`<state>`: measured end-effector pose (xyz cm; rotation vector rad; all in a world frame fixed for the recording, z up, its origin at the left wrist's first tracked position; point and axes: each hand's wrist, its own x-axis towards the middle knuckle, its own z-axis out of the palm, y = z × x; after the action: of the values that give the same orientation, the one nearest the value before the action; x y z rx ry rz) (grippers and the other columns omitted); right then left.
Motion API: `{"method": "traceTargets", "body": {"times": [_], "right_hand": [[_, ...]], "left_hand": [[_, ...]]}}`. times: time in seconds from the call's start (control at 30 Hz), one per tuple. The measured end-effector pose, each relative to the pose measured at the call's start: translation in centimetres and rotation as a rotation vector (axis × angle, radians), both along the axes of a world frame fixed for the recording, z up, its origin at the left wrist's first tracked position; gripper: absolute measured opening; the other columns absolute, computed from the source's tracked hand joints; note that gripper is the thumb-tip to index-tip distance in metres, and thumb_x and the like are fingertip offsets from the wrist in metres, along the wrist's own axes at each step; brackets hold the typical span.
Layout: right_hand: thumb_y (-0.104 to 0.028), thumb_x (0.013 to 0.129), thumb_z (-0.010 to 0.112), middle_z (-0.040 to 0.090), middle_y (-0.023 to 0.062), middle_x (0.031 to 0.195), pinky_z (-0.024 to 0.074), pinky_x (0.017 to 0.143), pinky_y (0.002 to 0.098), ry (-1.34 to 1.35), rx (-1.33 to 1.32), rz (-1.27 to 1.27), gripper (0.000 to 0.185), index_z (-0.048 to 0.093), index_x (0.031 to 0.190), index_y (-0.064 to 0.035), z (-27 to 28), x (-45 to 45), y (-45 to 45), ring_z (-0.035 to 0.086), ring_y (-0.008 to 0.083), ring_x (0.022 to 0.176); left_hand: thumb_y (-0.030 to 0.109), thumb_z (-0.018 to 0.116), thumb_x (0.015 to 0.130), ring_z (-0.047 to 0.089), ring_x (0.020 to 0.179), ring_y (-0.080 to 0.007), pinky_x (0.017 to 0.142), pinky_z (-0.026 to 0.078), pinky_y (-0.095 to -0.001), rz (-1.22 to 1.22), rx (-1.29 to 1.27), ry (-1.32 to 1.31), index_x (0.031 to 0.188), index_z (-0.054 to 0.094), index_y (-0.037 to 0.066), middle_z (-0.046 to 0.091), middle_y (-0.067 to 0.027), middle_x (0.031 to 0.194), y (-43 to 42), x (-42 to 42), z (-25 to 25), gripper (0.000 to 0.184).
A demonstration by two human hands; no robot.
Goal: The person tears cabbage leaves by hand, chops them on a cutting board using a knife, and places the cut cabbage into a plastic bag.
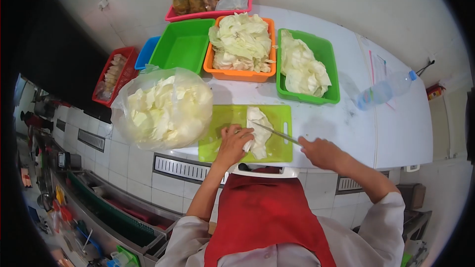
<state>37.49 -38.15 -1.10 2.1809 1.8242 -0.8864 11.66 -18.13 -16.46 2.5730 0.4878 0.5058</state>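
A pale cabbage leaf (260, 138) lies on the lime-green cutting board (222, 118) in front of me. My left hand (234, 143) presses on the leaf's left side with bent fingers. Gripped by its handle, a knife (279, 133) is in my right hand (319, 152), its blade slanting across the leaf with the tip toward the upper left. Left of the board stands a clear plastic bag (193, 99) full of cabbage pieces (161, 111). Beyond the board, an orange basket (237, 75) is heaped with cabbage leaves (242, 42).
A green basket (324, 52) at the right holds more leaves; another green basket (180, 44) stands at the left. Behind are a pink tray (208, 16) with bagged food, a blue container (147, 52) and a red basket (129, 71). A plastic bottle (383, 91) lies on the right.
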Motion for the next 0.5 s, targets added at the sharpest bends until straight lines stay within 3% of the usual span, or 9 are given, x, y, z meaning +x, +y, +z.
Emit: {"method": "traceTargets", "body": {"times": [0.13, 0.33, 0.4, 0.5], "right_hand": [[-0.023, 0.111, 0.051, 0.072, 0.0265, 0.083, 0.0552, 0.073, 0.0618, -0.021, -0.116, -0.137, 0.031, 0.048, 0.135, -0.0038, 4.7, -1.7, -6.9, 0.07, 0.0519, 0.08], [-0.025, 0.11, 0.054, 0.068, 0.0269, 0.076, 0.0506, 0.072, 0.0631, 0.066, -0.196, -0.329, 0.026, 0.05, 0.124, -0.0036, 9.6, -3.2, -10.1, 0.068, 0.0533, 0.079], [-0.025, 0.11, 0.056, 0.067, 0.0272, 0.074, 0.0493, 0.071, 0.0632, 0.075, -0.17, -0.409, 0.026, 0.05, 0.123, -0.0035, 9.6, -3.1, -9.9, 0.067, 0.0533, 0.078], [-0.026, 0.109, 0.057, 0.069, 0.0258, 0.079, 0.0509, 0.072, 0.0629, 0.023, 0.072, -0.442, 0.024, 0.049, 0.121, -0.0063, 5.9, -1.7, -8.9, 0.068, 0.0525, 0.082]], "left_hand": [[-0.003, 0.08, 0.064, 0.053, 0.13, -0.0316, 0.109, 0.034, -0.0569, 0.008, 0.004, 0.015, 0.11, 0.075, 0.014, 0.067, 0.0026, 0.141, -0.2, 0.0, -0.3, 0.049], [-0.002, 0.081, 0.065, 0.052, 0.13, -0.0319, 0.109, 0.035, -0.0535, -0.044, -0.021, 0.014, 0.134, 0.068, 0.016, 0.062, -0.0025, 0.144, 0.5, -0.1, 1.1, 0.073], [-0.002, 0.079, 0.065, 0.05, 0.134, -0.0322, 0.113, 0.032, -0.0498, 0.001, 0.009, 0.076, 0.144, 0.062, 0.015, 0.058, -0.0066, 0.145, 0.9, 0.4, 2.3, 0.083], [-0.001, 0.078, 0.068, 0.049, 0.134, -0.0324, 0.113, 0.033, -0.0496, -0.012, 0.042, 0.093, 0.145, 0.06, 0.012, 0.056, -0.0099, 0.14, 1.5, 1.6, 1.8, 0.08]]}}
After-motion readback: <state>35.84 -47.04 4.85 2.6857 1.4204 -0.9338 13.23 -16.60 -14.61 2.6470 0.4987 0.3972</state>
